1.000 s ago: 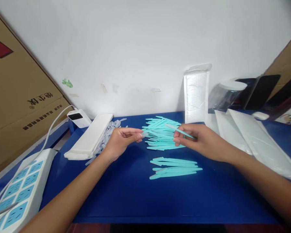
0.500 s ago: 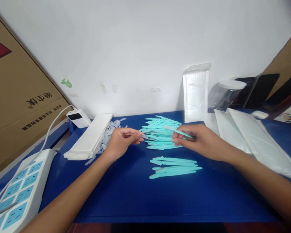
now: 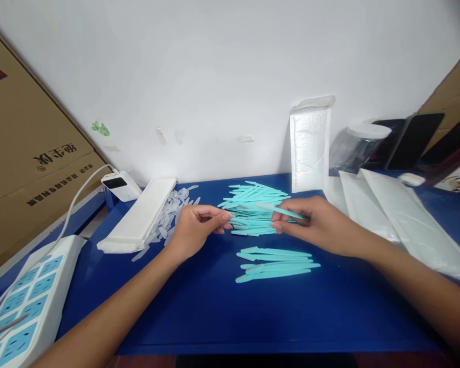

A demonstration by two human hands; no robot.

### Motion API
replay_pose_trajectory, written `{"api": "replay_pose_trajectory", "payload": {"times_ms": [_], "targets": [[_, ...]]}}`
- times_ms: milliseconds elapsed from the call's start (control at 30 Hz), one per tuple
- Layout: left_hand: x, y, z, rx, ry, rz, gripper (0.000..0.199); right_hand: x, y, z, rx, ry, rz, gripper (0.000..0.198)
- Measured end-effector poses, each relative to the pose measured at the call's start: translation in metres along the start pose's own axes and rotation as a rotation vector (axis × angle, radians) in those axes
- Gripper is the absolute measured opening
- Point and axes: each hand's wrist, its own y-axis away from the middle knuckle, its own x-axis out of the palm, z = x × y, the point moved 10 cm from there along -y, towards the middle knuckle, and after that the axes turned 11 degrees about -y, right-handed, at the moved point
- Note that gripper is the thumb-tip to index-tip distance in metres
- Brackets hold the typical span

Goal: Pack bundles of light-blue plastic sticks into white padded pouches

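My right hand (image 3: 306, 222) is closed on a teal eyebrow razor (image 3: 281, 210), whose tip points left. My left hand (image 3: 201, 227) pinches a small translucent blade cap between thumb and forefinger, mostly hidden by the fingertips. Behind and between both hands spreads a pile of teal razors (image 3: 253, 193). Nearer the front, several separate razors (image 3: 276, 267) lie side by side on the blue table (image 3: 214, 312). Left of my left hand is a heap of loose translucent caps (image 3: 163, 225).
White padded mailers (image 3: 136, 220) lie beside the caps, with a white power bank (image 3: 121, 185) behind. A power strip (image 3: 42, 301) is at front left. One mailer (image 3: 310, 148) leans on the wall; more mailers (image 3: 406, 220) and a lidded jar (image 3: 362, 145) stand right.
My left hand has shifted slightly right, towards the razor. My right hand stays nearly in place, still holding the razor. The view has turned slightly.
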Motion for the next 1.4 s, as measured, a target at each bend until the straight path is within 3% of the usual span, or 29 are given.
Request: {"api": "replay_pose_trajectory", "payload": {"times_ms": [667, 900, 1400], "targets": [[-0.007, 0.000, -0.003, 0.008, 0.037, -0.035, 0.028, -0.011, 0.000, 0.002, 0.007, 0.020, -0.028, 0.024], [-0.003, 0.002, -0.007, 0.010, 0.034, -0.022, 0.027, -0.003, 0.001, 0.000, -0.016, 0.040, 0.013, 0.026], [0.012, 0.008, -0.008, -0.042, 0.174, -0.010, 0.028, 0.018, 0.000, 0.008, -0.060, -0.003, -0.068, 0.036]]}}
